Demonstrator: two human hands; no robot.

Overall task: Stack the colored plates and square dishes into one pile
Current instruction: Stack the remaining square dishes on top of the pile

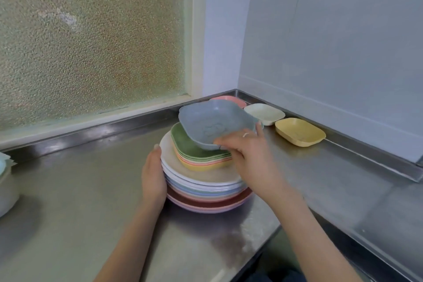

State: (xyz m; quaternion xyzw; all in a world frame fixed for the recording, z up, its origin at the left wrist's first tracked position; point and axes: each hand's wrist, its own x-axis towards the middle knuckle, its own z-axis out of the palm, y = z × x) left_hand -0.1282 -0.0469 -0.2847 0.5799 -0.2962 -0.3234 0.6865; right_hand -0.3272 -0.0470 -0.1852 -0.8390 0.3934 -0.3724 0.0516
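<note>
From the head camera, a person is working at a steel counter (pixel 91 201) set into a corner below a frosted window (pixel 91 41). The pile (pixel 206 181) is sitting near the middle of the view: round plates in white, blue, pink and dark red at the bottom, with nested square dishes (pixel 201 155) in green, orange and yellow resting on the top plate. The left hand (pixel 153 176) is lying flat and spread against the pile's edge at nine o'clock, steadying it rather than gripping anything. The right hand (pixel 247 155) is pinching the near rim of a blue-grey square dish (pixel 212 123), fingers under the rim and thumb on top as far as the blur allows, and is holding it tilted just above the green dish, toward one o'clock of the pile. It is not clear whether its low edge is touching the stack yet. Three more square dishes are waiting along the back wall at one to two o'clock: a pink dish (pixel 231 99) partly hidden behind the blue-grey one, a cream dish (pixel 263 113) and a yellow dish (pixel 299 131), each apart from the pile. Judging by this, the task is looking well advanced: the plates are piled, several dishes are nested, one is in hand, and three are left to bring over.
</note>
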